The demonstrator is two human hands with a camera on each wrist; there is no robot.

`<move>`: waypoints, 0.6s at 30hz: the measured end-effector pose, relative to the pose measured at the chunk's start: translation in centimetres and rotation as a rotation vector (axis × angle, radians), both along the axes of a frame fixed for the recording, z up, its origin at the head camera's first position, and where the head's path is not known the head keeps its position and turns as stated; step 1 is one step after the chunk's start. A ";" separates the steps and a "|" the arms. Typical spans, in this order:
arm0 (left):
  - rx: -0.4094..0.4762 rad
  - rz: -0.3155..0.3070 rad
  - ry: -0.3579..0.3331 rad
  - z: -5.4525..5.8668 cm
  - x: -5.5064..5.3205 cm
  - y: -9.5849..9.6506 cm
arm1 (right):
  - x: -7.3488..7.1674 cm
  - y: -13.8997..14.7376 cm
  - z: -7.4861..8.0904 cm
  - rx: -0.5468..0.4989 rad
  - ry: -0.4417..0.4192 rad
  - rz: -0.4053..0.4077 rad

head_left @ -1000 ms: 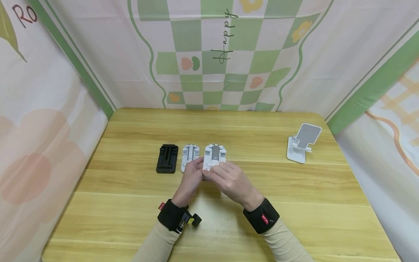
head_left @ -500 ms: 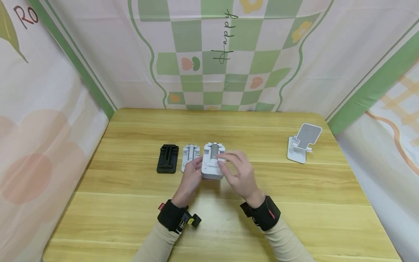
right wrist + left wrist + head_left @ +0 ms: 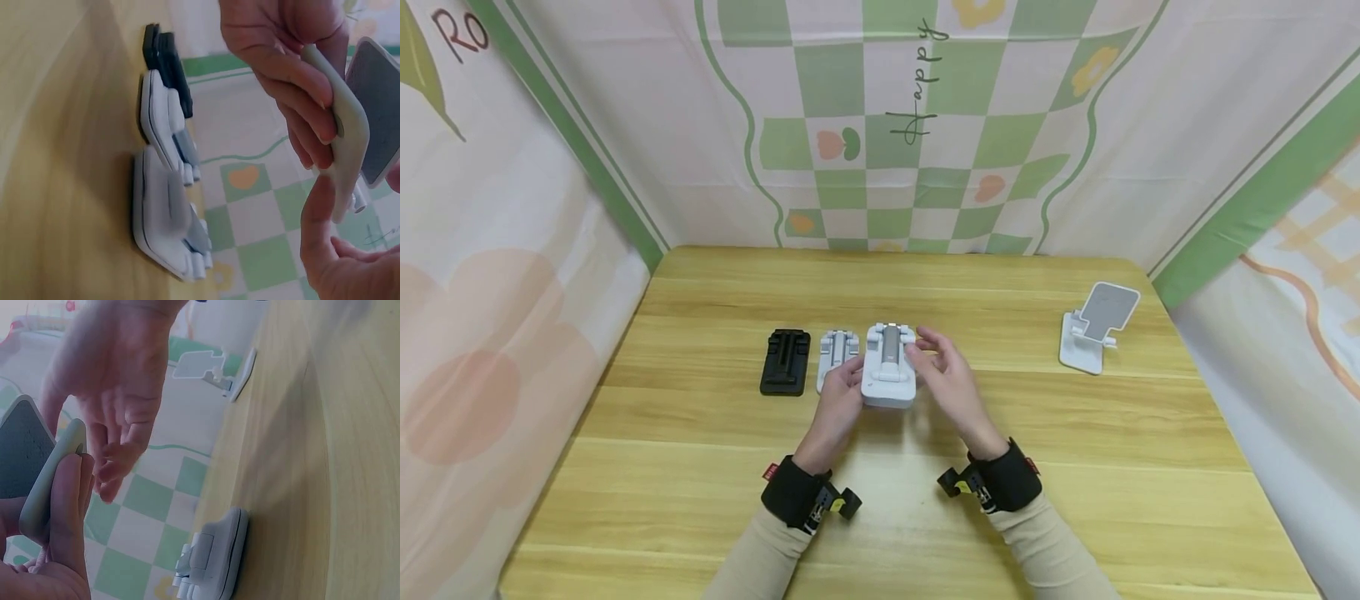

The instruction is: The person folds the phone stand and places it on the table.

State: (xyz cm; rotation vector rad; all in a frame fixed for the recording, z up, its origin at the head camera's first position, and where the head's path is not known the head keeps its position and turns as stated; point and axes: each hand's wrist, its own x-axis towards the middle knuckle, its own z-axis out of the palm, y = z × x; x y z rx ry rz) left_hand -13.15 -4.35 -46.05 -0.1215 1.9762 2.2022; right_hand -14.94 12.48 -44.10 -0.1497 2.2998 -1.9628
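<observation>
My left hand [image 3: 835,412] grips a white phone stand [image 3: 887,390] by its left side, over the middle of the table. Its grey strip faces up in the head view. In the left wrist view its grey-padded plate [image 3: 24,453] stands at an angle to the white base. My right hand [image 3: 953,383] is at the stand's right edge, thumb at the edge, fingers loosely extended beyond it. The right wrist view shows a fingertip [image 3: 322,187] right at the stand's lower edge. Beneath the held stand lies a folded white stand [image 3: 162,225], hidden in the head view.
Left of the held stand lie another folded white stand [image 3: 833,354] and a folded black stand [image 3: 785,362] on the wooden table [image 3: 700,467]. An unfolded white stand [image 3: 1108,310] with a grey plate stands at the far right. Patterned cloth [image 3: 887,192] hangs behind the table.
My right hand has moved from the stand's front edge, off its face, round to its right side. My left hand keeps hold, and the stand is tilted slightly differently.
</observation>
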 end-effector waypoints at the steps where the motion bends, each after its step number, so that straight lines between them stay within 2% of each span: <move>1: 0.001 0.001 0.006 0.0 0.0 0.0 | -0.1 0.0 -0.2 -0.025 -0.017 0.007; 10: -0.006 -0.005 -0.005 -0.4 -0.1 -0.1 | -0.2 0.0 -0.8 -0.174 -0.102 0.039; 18: -0.033 -0.017 -0.014 -0.2 -0.1 -0.1 | -0.3 0.1 -0.9 -0.166 -0.096 0.054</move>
